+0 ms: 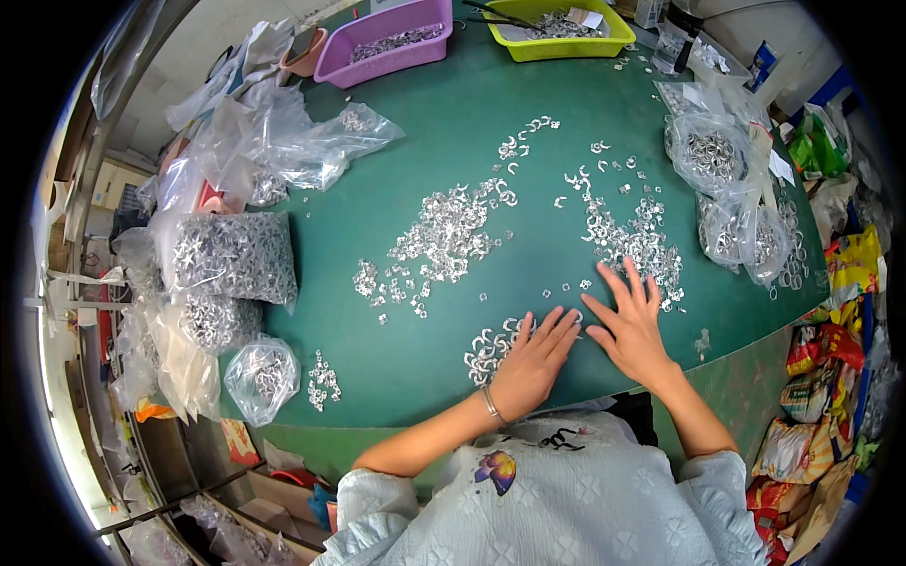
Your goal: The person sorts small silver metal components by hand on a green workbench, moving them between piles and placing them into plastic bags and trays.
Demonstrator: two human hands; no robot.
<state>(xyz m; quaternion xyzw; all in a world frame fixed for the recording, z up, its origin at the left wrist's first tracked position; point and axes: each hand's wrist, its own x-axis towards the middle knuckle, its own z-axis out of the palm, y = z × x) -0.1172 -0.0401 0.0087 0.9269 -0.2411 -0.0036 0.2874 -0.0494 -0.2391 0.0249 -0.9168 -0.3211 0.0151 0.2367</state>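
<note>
Green matting covers the table [453, 123] where we work, its near edge curving just ahead of us. Our left hand [533, 363] lies flat, fingers spread, touching a small cluster of curved metal clips [489, 351] near that edge. Our right hand [630, 325] rests open beside it, gripping nothing, fingertips at a loose pile of silver parts [637, 241]. Bagged parts [236, 255] crowd the left edge; a purple bin [385, 42] and a yellow bin [566, 28] sit at the far edge.

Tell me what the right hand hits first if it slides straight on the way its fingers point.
Most likely the dense heap of small silver metal parts just beyond the right hand; its fingertips already seem to reach the heap's near edge on the green table.
</note>
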